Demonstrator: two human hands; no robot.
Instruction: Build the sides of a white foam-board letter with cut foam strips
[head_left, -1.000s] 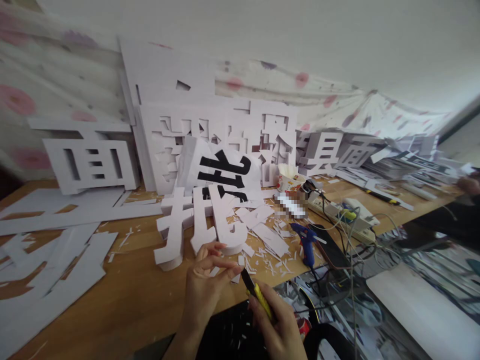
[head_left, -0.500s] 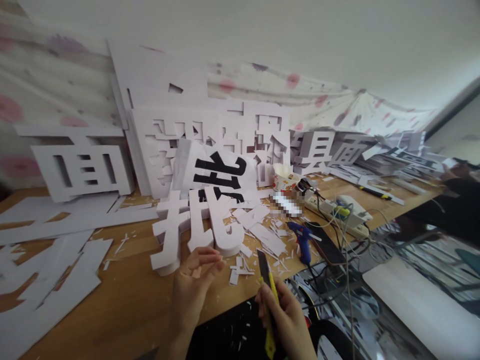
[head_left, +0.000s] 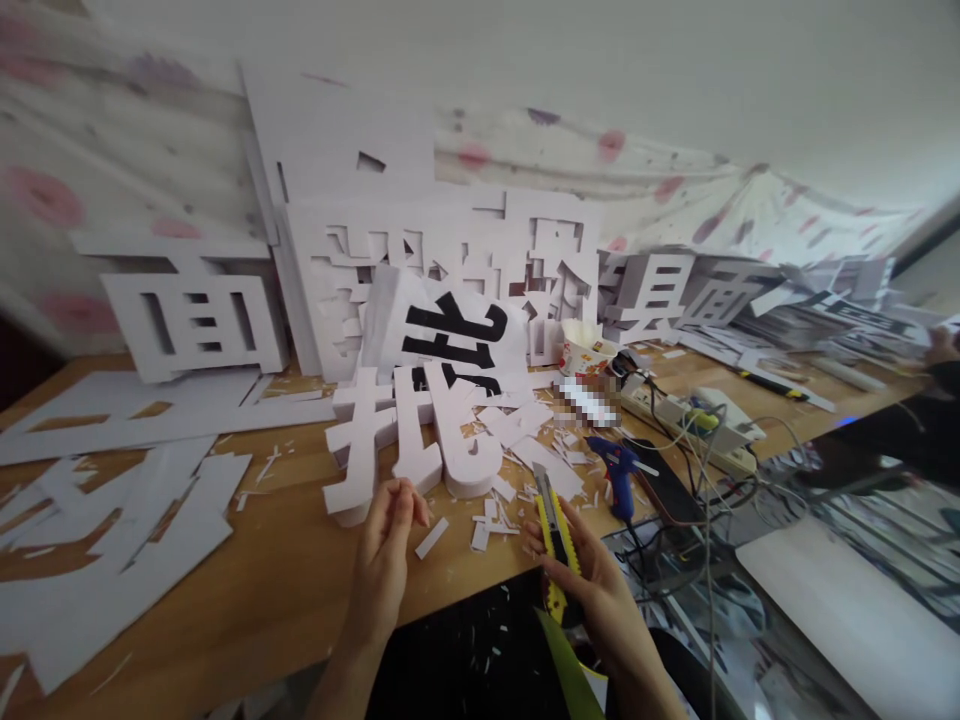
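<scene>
- My left hand (head_left: 386,545) rises from the near edge of the wooden table (head_left: 262,590), wrist low and palm turned inward. The fingers lie side by side, lightly curled, and hold nothing.
- Its fingertips point up at a thick white foam letter (head_left: 375,440) that lies on the table just beyond them. I cannot tell whether they touch it.
- My right hand (head_left: 600,600) sits lower and to the right, over the table's edge, wrapped around a yellow knife (head_left: 556,545). The thumb presses on top of the handle.
- The knife points up and away from me, and its blade tip hangs over the white scraps (head_left: 491,520).
- A loose white strip (head_left: 432,537) lies on the wood between my two hands.
- Offcuts are strewn between the knife and the foam letter, so that patch of table is cluttered.
- Just right of the knife lies a blue glue gun (head_left: 619,470), with a dark phone (head_left: 664,495) beside it and a tangle of cables running to a power strip (head_left: 697,420).
- A paper cup (head_left: 589,352) stands further back.
- Behind the foam letter a sheet printed with black strokes (head_left: 457,340) leans on cut-out foam boards (head_left: 442,260) propped against the wall.
- A large white foam character (head_left: 195,320) stands to the left.
- Flat cut sheets (head_left: 112,540) cover the left end of the table.
- At the far right edge another person's hand (head_left: 941,345) and dark sleeve (head_left: 900,440) rest by the table.
</scene>
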